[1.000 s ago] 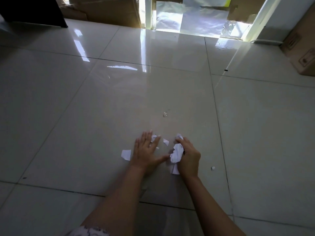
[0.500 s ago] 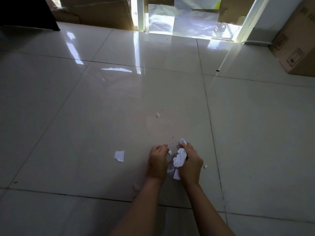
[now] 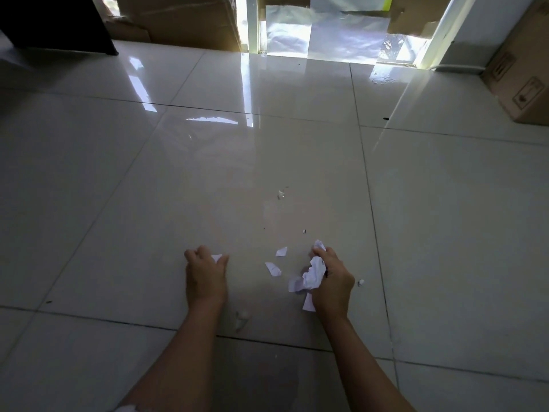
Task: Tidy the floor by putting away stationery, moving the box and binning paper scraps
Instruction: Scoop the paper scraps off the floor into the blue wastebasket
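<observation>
My right hand (image 3: 334, 282) grips a crumpled wad of white paper scraps (image 3: 312, 276) just above the glossy tiled floor. My left hand (image 3: 205, 276) is down on the floor to its left, fingers curled over a small white scrap (image 3: 217, 257) that shows between fingers and thumb. Two loose white scraps (image 3: 280, 251) (image 3: 273, 269) lie on the tile between my hands. Tiny paper bits sit at the right of my right hand (image 3: 361, 282) and further out (image 3: 304, 231) (image 3: 280, 194).
A brown cardboard box (image 3: 523, 84) stands at the far right. More cardboard (image 3: 178, 22) and silver sheeting (image 3: 335, 34) line the back wall. A dark piece of furniture (image 3: 50, 22) fills the top left corner. A small crumpled bit (image 3: 242, 315) lies by my left forearm.
My left hand has moved away from my right hand, leftward to the lone scrap, and curled over it. Two scraps now lie exposed between the hands. The right hand keeps its wad.
</observation>
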`<state>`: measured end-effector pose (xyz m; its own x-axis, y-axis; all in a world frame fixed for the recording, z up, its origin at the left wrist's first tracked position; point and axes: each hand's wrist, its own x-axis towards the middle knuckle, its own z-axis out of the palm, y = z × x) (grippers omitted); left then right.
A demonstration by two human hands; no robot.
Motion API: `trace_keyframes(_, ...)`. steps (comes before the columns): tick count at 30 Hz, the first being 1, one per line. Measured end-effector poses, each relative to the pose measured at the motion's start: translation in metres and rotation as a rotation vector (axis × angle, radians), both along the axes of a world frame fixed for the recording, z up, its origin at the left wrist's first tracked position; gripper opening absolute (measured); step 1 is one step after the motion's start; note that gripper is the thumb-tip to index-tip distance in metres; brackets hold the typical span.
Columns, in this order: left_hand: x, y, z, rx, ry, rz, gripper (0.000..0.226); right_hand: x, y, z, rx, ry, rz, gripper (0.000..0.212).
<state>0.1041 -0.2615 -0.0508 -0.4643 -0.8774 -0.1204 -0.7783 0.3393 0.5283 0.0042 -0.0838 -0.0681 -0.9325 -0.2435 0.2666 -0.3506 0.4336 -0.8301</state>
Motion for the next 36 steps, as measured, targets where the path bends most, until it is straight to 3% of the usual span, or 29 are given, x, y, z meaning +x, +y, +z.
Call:
trace_keyframes(3, -0.008, 0.002, 0.003, 0.081, -0.023, 0.016, 0.024, -0.001, 0.0, 0.001, 0.007, -0.013, -0.001, 0.038)
trace_keyframes(6, -0.01, 0.013, 0.007, 0.018, -0.12, -0.066, 0.025, -0.002, 0.003, 0.001, 0.027, -0.013, -0.003, 0.037)
trace_keyframes(9, -0.018, 0.027, 0.011, 0.04, 0.014, -0.219, 0.014, -0.005, 0.004, 0.004, 0.012, -0.037, 0.0, 0.037)
trace_keyframes(13, -0.041, 0.042, 0.018, 0.039, 0.099, -0.399, 0.018, -0.005, 0.009, 0.007, 0.022, -0.053, 0.003, 0.036)
trace_keyframes(17, -0.051, 0.048, 0.012, -0.07, -0.196, -0.575, 0.043, -0.001, 0.014, 0.011, 0.001, -0.058, -0.013, 0.034)
trace_keyframes(20, -0.05, 0.047, 0.002, -0.187, -0.275, -0.632, 0.039, 0.001, 0.016, 0.011, 0.011, -0.045, 0.003, 0.034)
trace_keyframes(26, -0.046, 0.054, -0.003, -0.195, -0.118, -0.706, 0.012, -0.001, 0.019, 0.012, 0.02, -0.014, -0.002, 0.034)
trace_keyframes(33, -0.052, 0.048, 0.008, 0.016, 0.117, -0.659, 0.024, -0.006, 0.026, 0.009, 0.015, -0.04, -0.017, 0.031)
trace_keyframes(36, -0.051, 0.055, 0.014, 0.004, 0.198, -0.658, 0.027, -0.004, 0.028, 0.008, 0.018, -0.036, -0.02, 0.029)
